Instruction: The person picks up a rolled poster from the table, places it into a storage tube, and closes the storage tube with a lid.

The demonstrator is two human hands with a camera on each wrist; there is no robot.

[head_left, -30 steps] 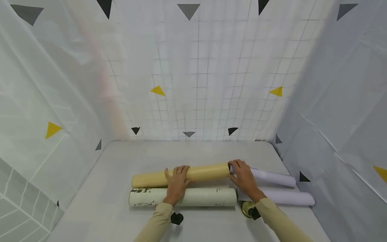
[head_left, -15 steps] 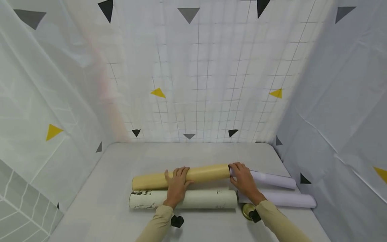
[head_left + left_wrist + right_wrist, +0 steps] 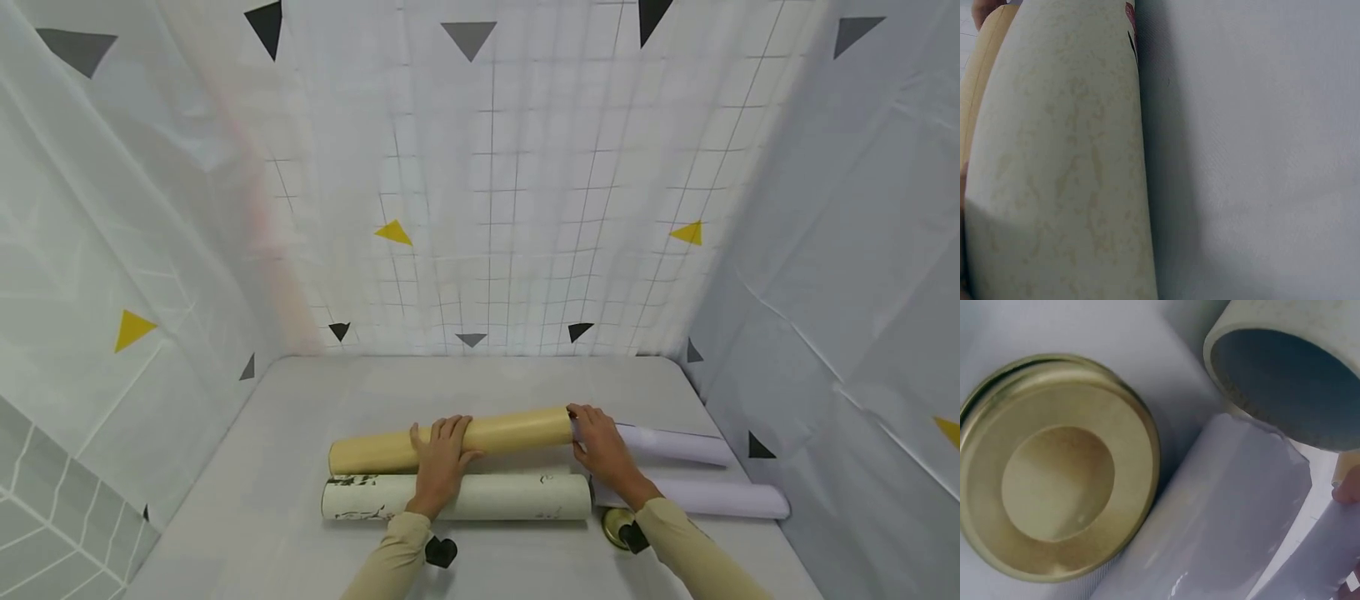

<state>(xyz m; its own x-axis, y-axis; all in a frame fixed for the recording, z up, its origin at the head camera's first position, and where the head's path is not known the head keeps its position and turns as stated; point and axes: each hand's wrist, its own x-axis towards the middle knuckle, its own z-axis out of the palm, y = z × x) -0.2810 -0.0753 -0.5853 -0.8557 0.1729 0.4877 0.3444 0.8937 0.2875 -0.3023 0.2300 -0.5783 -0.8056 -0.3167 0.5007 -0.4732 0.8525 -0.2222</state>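
In the head view my left hand point(image 3: 438, 467) grips a tan cardboard tube point(image 3: 517, 430) from above, fingers over its top and thumb on the near side. At that tube's right end my right hand point(image 3: 606, 452) pinches a white paper roll point(image 3: 675, 444), whose left end meets the tube's mouth. A pale green patterned tube point(image 3: 517, 498) lies nearer, parallel to the tan one. Its dark hollow mouth point(image 3: 1285, 381) shows in the right wrist view, with a second paper roll point(image 3: 1210, 506) right at it. The left wrist view mostly shows the pale tube point(image 3: 1060, 150).
A round gold metal lid point(image 3: 1060, 481) lies on the white table point(image 3: 247, 533), under the right wrist in the head view. White sheeting point(image 3: 450, 167) with triangle marks stands behind the table. Grey sheeting point(image 3: 847, 250) rises close to the right ends of the rolls.
The far paper roll has slid slightly left, toward the tan tube's mouth, with my right hand on it. My left hand stays on the tan tube. The head view has tilted slightly.
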